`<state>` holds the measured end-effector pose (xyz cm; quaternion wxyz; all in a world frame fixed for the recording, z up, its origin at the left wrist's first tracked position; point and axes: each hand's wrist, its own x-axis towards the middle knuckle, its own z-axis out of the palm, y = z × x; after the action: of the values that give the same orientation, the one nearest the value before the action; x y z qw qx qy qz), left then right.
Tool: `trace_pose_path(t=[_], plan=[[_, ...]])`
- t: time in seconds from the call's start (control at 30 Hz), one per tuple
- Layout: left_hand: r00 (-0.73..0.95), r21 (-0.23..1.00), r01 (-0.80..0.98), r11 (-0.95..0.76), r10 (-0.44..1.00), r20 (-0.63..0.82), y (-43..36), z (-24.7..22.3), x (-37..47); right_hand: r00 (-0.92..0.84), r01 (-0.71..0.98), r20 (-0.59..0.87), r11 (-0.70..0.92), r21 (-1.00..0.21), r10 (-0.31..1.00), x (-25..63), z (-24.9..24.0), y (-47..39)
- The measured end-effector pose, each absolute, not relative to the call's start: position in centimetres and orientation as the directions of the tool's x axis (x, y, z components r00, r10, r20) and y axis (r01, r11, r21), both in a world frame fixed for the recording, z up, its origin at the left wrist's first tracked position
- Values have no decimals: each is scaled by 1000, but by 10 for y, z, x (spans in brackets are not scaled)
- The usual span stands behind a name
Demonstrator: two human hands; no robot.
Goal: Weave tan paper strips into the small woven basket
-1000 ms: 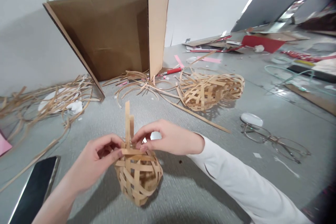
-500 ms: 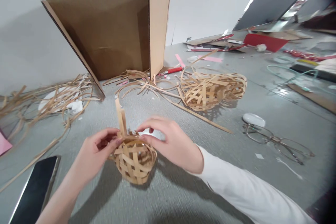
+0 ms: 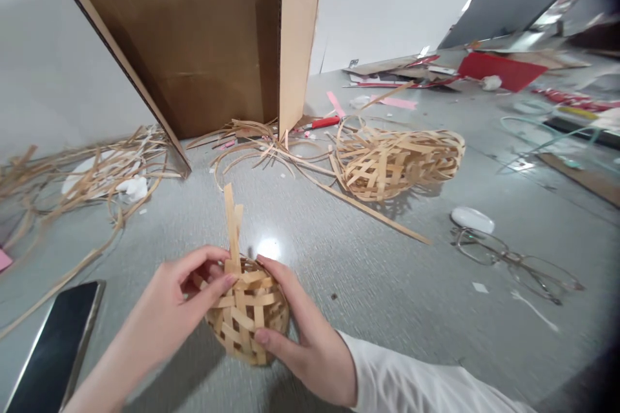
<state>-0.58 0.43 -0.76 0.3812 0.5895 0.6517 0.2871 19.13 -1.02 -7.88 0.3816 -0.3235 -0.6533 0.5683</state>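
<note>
A small woven basket (image 3: 242,316) of pale tan strips rests on the grey tabletop between my hands. My left hand (image 3: 194,290) pinches its rim with thumb and fingers, at the foot of two upright strips (image 3: 232,219) that rise above the weave. On the right side, my right hand (image 3: 305,329) wraps around the basket, thumb on the front wall and fingers along the far edge. Part of the basket's right side is hidden behind that hand. Beyond lies a larger woven piece (image 3: 397,164) on its side, with loose strip ends.
A cardboard box (image 3: 194,45) stands open at the back. Loose strips (image 3: 121,168) are heaped at left, above a phone (image 3: 58,342). Glasses (image 3: 513,261) and a white oval object (image 3: 472,220) lie at right. A red-handled tool (image 3: 325,122) sits by the box.
My right hand has moved from the basket's rim down around its right side. The basket has turned and tilted, showing more of its front wall. My left hand still pinches the rim.
</note>
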Motion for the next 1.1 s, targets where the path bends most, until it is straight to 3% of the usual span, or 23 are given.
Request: trace_pose_path(t=[0.2,0.33,0.43,0.5,0.53,0.57,0.63,0.7,1.0,1.1], plan=[[114,808,578,113,970,-217,9,-1,-5,-408,-116,112,70,-991,906,183,-75,-17],[-4,788,606,110,991,-135,8,0,-4,-383,-113,129,93,-989,915,182,-75,-14],[-194,696,717,-38,948,251,-6,-4,0,-360,-125,122,82,-989,925,182,-76,-12],[-249,586,791,-174,784,568,-22,-14,7,-310,-131,86,47,-990,947,180,-80,-12],[-246,552,800,-235,711,659,-31,-23,11,-272,-131,63,27,-991,960,178,-82,-13],[-222,548,787,-282,700,679,-39,-34,16,-235,-132,40,9,-991,971,176,-84,-15],[-8,483,776,-406,759,651,-53,-59,24,-198,-125,11,-14,-992,980,172,-89,-20],[90,477,770,-425,811,578,-58,-82,30,-221,-97,22,1,-995,975,170,-92,-25],[-48,723,540,-431,842,538,-45,-107,19,-344,216,242,327,-920,907,186,-87,-21],[-96,788,450,-419,855,509,-50,-109,21,-364,247,284,386,-889,887,187,-87,-18]])
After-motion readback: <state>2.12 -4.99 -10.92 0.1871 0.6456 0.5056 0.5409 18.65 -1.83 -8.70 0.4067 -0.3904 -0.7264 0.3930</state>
